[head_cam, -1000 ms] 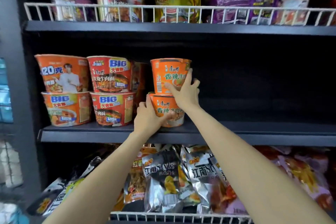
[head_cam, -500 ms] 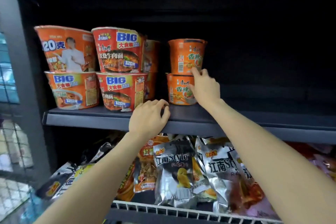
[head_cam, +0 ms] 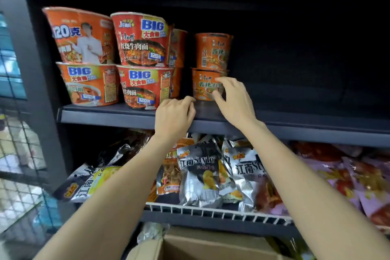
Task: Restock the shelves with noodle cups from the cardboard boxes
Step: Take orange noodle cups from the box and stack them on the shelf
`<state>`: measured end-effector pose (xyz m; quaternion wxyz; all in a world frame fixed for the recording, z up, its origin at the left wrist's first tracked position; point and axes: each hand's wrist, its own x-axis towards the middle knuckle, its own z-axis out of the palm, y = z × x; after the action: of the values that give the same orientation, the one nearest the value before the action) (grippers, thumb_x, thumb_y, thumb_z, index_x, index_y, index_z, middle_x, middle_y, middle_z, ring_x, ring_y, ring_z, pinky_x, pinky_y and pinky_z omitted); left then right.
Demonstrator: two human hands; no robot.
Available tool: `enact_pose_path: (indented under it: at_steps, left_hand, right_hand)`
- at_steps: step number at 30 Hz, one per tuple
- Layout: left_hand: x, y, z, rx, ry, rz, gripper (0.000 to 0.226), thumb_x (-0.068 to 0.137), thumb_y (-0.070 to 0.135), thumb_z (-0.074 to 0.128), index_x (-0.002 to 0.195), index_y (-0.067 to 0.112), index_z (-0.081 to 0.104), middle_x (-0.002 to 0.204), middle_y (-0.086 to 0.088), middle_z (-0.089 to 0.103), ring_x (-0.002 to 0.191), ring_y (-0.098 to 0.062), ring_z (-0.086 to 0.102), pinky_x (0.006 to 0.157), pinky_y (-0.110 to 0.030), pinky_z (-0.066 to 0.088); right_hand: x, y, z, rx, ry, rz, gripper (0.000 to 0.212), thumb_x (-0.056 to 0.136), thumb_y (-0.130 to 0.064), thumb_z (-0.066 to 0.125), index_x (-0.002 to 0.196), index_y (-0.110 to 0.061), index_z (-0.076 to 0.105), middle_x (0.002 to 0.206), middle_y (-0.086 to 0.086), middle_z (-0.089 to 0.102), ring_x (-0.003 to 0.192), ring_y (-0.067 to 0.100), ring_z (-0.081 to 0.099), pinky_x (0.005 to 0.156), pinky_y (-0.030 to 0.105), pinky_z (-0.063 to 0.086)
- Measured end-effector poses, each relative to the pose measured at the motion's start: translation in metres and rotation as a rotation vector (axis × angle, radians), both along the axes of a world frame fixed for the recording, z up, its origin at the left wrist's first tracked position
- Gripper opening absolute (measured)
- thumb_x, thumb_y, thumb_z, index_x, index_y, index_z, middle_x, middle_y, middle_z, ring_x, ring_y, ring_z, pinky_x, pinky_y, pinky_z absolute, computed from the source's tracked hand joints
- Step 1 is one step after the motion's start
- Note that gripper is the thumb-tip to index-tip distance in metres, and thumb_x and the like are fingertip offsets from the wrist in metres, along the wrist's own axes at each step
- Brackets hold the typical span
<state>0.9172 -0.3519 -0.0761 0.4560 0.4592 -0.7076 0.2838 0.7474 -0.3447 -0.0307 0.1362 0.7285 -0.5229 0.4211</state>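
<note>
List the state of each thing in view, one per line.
Small orange cups: two stacked upright on shelf.
Big red cups: stacked upright, two high.
Right hand: open, fingers by the lower small cup.
Left hand: loosely curled, empty.
Cardboard box: open.

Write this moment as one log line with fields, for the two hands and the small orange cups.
left hand: open, on dark shelf edge | right hand: open, fingers at lower small orange noodle cup | upper small orange noodle cup: stacked

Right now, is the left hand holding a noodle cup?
No, the left hand rests on the shelf edge, holding nothing.
</note>
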Motion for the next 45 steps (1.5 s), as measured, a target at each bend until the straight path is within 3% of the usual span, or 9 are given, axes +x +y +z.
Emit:
enact_pose_path:
  at_steps: [5,9,15,19,23,27,30,38,45]
  left_hand:
    - [-0.018,0.071,-0.051,-0.081,0.265,-0.208,0.023,0.092,0.022,0.047,0.095,0.014,0.068,0.081,0.005,0.068,0.074,-0.015,0.057,0.068,-0.029,0.039]
    - [-0.020,0.152,-0.133,0.289,0.277,-0.363,0.027,0.090,0.034,0.045,0.098,0.020,0.066,0.071,0.012,0.059,0.069,-0.009,0.054,0.062,-0.027,0.043]
    - [-0.009,0.194,-0.226,0.988,-0.303,-0.272,0.076,0.073,0.075,0.028,0.122,0.023,0.055,0.118,0.002,0.060,0.115,-0.021,0.049,0.096,-0.033,0.040]
    - [0.000,0.200,-0.245,1.165,-0.561,-0.240,0.060,0.079,0.072,0.049,0.126,0.034,0.051,0.124,0.005,0.058,0.116,-0.018,0.051,0.096,-0.032,0.035]
    - [0.003,0.205,-0.250,1.210,-0.487,-0.248,0.039,0.087,0.058,0.052,0.122,0.042,0.057,0.121,0.008,0.061,0.112,-0.019,0.057,0.089,-0.032,0.043]
    - [0.011,0.192,-0.252,1.152,-0.264,-0.208,0.028,0.091,0.045,0.054,0.114,0.035,0.066,0.116,0.009,0.066,0.106,-0.019,0.061,0.085,-0.030,0.047]
    - [0.012,0.178,-0.252,1.096,-0.121,-0.199,0.028,0.092,0.038,0.055,0.116,0.029,0.066,0.117,0.004,0.066,0.107,-0.019,0.059,0.086,-0.030,0.046]
    - [-0.015,0.186,-0.277,1.048,-0.465,0.096,0.062,0.088,0.060,0.047,0.139,0.027,0.038,0.134,-0.005,0.041,0.126,-0.028,0.031,0.091,-0.037,0.043]
    - [-0.005,0.192,-0.292,1.152,-0.707,0.039,0.121,0.071,0.058,0.071,0.149,0.021,-0.014,0.155,-0.012,0.008,0.144,-0.031,0.003,0.112,-0.052,0.023]
  right_hand:
    - [-0.016,0.106,-0.074,-0.216,-0.038,0.072,0.028,0.096,-0.032,0.046,0.103,-0.015,0.067,0.095,-0.004,0.069,0.090,0.012,0.060,0.074,0.025,0.046]
    - [-0.036,0.183,-0.161,0.027,-0.057,-0.008,0.030,0.094,-0.039,0.046,0.091,-0.019,0.068,0.070,-0.009,0.067,0.061,0.002,0.058,0.051,0.014,0.031]
    - [-0.047,0.238,-0.272,0.860,0.218,-0.165,0.054,0.086,-0.066,0.047,0.124,-0.029,0.053,0.118,-0.004,0.059,0.111,0.019,0.056,0.092,0.035,0.040]
    - [-0.051,0.244,-0.292,1.058,0.348,-0.157,0.046,0.087,-0.059,0.053,0.120,-0.027,0.059,0.117,0.000,0.059,0.108,0.026,0.056,0.078,0.033,0.041]
    - [-0.051,0.234,-0.299,0.960,0.154,-0.129,0.024,0.096,-0.030,0.052,0.090,-0.020,0.073,0.093,-0.007,0.071,0.076,0.015,0.062,0.057,0.026,0.041]
    - [-0.050,0.214,-0.306,0.771,0.041,-0.151,0.023,0.094,-0.024,0.053,0.085,-0.026,0.074,0.087,-0.007,0.072,0.078,0.015,0.065,0.078,0.039,0.051]
    - [-0.050,0.205,-0.313,0.767,0.098,-0.210,0.021,0.095,-0.030,0.054,0.104,-0.027,0.073,0.114,-0.002,0.066,0.105,0.023,0.058,0.091,0.043,0.045]
    - [-0.022,0.207,-0.337,1.216,0.062,-0.434,0.083,0.087,-0.067,0.043,0.151,-0.032,0.003,0.155,0.020,0.002,0.130,0.042,0.036,0.092,0.041,0.046]
    - [-0.021,0.199,-0.337,1.089,-0.155,-0.380,0.076,0.073,-0.053,0.073,0.127,-0.025,0.027,0.137,0.015,0.024,0.116,0.038,0.045,0.078,0.037,0.046]
